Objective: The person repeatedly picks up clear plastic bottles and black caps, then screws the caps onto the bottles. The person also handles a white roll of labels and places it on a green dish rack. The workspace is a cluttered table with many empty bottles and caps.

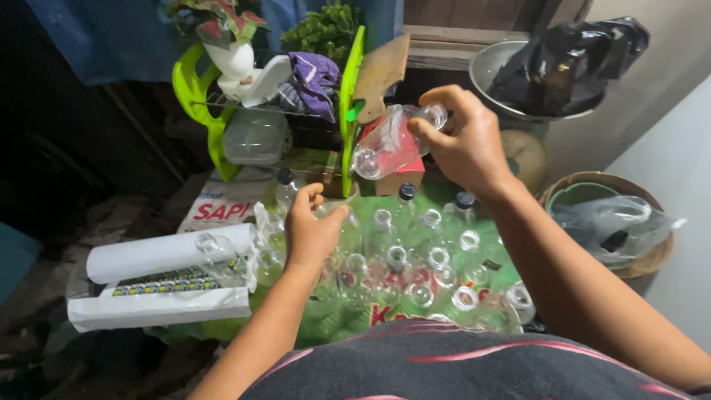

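Observation:
My right hand (465,141) grips a clear plastic bottle (389,141) and holds it tilted in the air, its base pointing down to the left. Below it, several clear empty bottles (429,270) stand upright on a green printed sheet (333,318), some with black caps (406,192), most uncapped. My left hand (311,230) is closed over the top of a clear bottle (344,235) at the left edge of that group.
A lime-green rack (198,100) behind holds a clear plastic container (255,135), a purple cloth (315,80) and a potted plant (226,30). White rolled paper (159,255) lies at left. A woven basket (652,255) with a plastic bag and a metal bowl (492,67) stand at right.

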